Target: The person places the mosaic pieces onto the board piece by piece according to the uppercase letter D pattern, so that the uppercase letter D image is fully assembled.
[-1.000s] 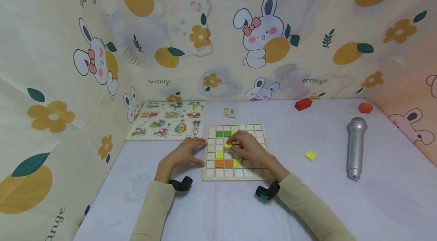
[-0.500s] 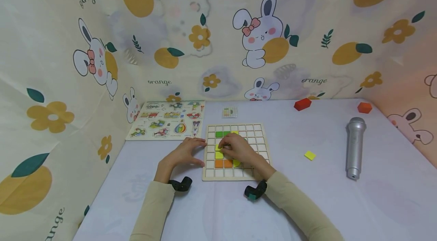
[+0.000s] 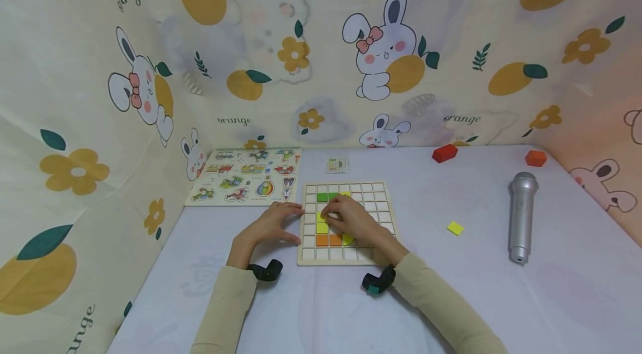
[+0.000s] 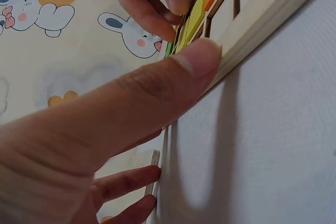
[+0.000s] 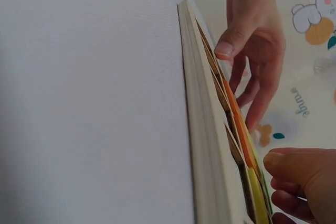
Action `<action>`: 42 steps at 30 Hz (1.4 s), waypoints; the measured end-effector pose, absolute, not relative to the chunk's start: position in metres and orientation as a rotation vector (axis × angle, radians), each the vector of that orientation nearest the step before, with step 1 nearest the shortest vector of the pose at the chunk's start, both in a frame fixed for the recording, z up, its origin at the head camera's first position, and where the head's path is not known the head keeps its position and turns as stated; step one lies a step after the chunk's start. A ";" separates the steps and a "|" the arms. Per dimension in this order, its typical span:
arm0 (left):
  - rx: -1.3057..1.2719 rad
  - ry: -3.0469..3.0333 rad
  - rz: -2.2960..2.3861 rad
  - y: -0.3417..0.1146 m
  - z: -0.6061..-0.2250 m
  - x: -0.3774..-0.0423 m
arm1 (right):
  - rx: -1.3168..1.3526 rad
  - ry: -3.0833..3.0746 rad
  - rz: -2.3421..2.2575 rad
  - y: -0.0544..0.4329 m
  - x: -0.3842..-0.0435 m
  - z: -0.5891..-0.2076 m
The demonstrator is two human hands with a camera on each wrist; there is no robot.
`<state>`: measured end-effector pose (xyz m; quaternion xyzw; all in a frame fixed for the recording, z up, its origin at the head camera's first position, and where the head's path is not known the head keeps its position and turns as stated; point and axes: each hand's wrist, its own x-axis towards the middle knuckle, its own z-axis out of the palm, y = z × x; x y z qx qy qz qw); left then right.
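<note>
A wooden grid board (image 3: 348,259) lies in the middle of the table. Green tiles (image 3: 328,197), orange tiles (image 3: 328,240), yellow tiles (image 3: 322,228) and a rounded yellow tile (image 3: 348,239) fill some of its cells. My right hand (image 3: 351,220) is over the board, pinching a yellow square tile (image 3: 321,217) at a cell in the second column; the hand covers the cells to the right. My left hand (image 3: 271,226) is at the board's left edge, thumb and fingers spread. In the left wrist view the left thumb (image 4: 199,59) rests on the board's rim.
A picture puzzle board (image 3: 246,175) lies at the back left, and a small pattern card (image 3: 337,164) behind the grid. To the right are a loose yellow tile (image 3: 455,228), a silver microphone (image 3: 523,217) and two red blocks, one left (image 3: 444,153), one right (image 3: 536,158).
My right hand has moved left and slightly toward me with the yellow square tile, which is now at a cell just behind another yellow tile. My left hand has stayed put.
</note>
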<state>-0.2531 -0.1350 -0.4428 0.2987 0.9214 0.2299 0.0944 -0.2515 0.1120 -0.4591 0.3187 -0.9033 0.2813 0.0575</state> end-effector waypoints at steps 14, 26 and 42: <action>0.840 2.736 0.667 -0.132 -0.442 -0.251 | 0.850 -2.706 0.912 0.179 -0.225 -0.441; 0.840 2.729 0.671 -0.133 -0.440 -0.251 | 0.689 -2.662 0.814 0.250 -0.204 -0.420; 0.806 2.724 0.689 -0.132 -0.439 -0.249 | 0.510 -2.850 0.771 0.320 -0.189 -0.416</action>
